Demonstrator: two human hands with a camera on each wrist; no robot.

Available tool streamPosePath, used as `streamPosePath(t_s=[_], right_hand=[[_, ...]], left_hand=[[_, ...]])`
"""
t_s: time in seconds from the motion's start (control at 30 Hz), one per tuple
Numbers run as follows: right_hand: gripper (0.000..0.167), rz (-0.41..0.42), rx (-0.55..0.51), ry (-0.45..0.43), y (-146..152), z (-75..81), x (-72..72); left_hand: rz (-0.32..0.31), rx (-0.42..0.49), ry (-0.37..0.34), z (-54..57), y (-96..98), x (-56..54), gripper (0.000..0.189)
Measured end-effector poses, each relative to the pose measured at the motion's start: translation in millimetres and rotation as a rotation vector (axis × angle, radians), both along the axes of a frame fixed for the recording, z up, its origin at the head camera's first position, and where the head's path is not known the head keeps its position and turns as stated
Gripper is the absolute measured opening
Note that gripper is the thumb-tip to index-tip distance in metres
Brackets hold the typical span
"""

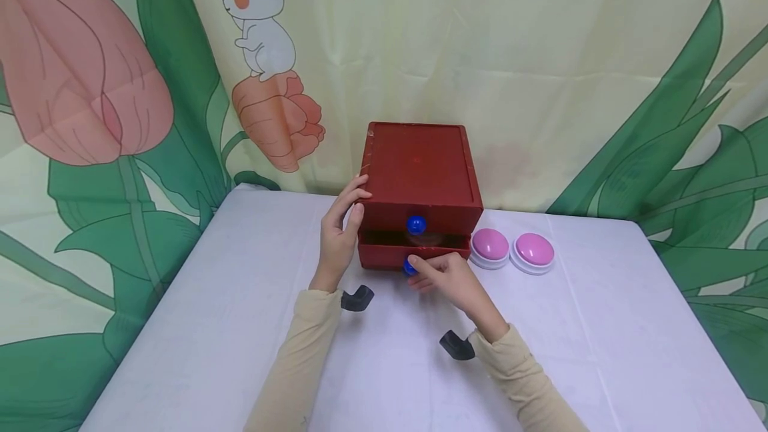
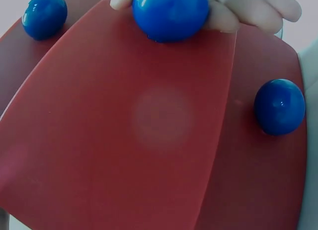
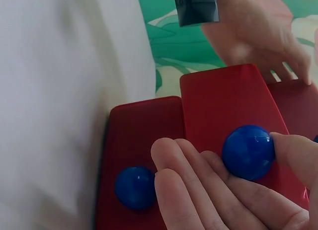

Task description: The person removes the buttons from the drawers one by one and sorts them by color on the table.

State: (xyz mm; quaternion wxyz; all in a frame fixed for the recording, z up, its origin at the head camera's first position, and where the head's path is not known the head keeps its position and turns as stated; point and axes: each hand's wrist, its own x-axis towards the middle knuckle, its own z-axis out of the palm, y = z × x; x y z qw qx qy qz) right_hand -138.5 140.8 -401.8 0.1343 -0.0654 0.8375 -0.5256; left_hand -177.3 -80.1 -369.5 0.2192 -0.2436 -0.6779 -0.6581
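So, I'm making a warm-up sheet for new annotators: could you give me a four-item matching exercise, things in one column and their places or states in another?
Things
1. Red, boxy drawer cabinet
2. Left grip
3. Right grip
4. Two round, pink-topped buttons with white bases

Places or states
A. Pinching a shiny blue ball-shaped knob
B. On the white table, right of the cabinet in the head view
C. One drawer partly open
D. Touching the cabinet's left side

Pairs: 1-C, 2-D, 3-A, 4-B
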Motion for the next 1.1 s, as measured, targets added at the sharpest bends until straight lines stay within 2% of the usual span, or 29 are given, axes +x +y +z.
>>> streamPosePath(t_s=[0.2,0.4,0.63,0.73,0.97,1.1], right_hand=[[0.048,0.012,0.019,0.01,-0.1,0.2,4.1],[0.046,0.023,0.007,0.025,0.9,-1.8,8.9],[0.044,0.03,0.007,0.04,1.2,-2.1,14.5],[0.043,0.033,0.012,0.045,1.5,-1.0,17.4],[0.042,0.035,0.022,0.054,0.3,0.0,24.8],[0.044,0.034,0.019,0.055,0.0,-0.4,28.0]], left_hand=[[0.005,-0.009,0.002,1.5,-0.7,0.4,0.026],[-0.018,0.006,0.033,0.2,-2.1,-2.3,0.026],[-0.049,0.047,0.047,-24.0,-3.8,-20.8,0.028],[-0.051,0.037,0.068,-28.3,-5.0,-25.2,0.029],[-0.052,0.007,0.071,-25.8,-9.4,-25.4,0.029],[-0.054,0.007,0.046,-17.9,-9.1,-19.4,0.028]])
